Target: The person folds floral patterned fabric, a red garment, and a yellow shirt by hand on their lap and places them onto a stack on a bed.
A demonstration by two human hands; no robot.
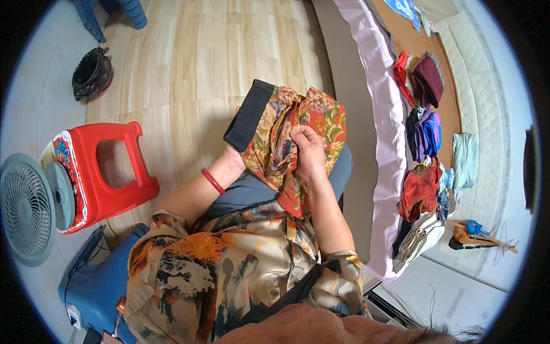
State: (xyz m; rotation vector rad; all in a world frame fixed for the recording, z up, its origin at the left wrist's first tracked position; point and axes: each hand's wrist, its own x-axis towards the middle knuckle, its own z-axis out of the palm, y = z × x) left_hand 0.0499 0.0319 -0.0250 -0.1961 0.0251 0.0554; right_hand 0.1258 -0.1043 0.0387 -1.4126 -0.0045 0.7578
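Here, a bed (487,114) with a quilted white top is seen along the right, edged by a lilac sheet (384,114), and a row of folded clothes (423,132) in red, maroon, purple and rust is laid along it. On the wooden floor to the left, a red plastic stool (109,172) is tipped on its side beside a grey fan (26,209), and a black bag (91,73) is set farther back. Over the lap, a floral garment (286,143) in orange, red and green is held up, its black ribbed band (249,114) lying uppermost; the band's long axis is slanted from lower left to upper right. The left hand (232,156) is tucked under the band's lower end, mostly hidden, so its closure cannot be told. The right hand (306,146) is closed narrowly, the cloth being pinched between fingertips at the garment's middle.
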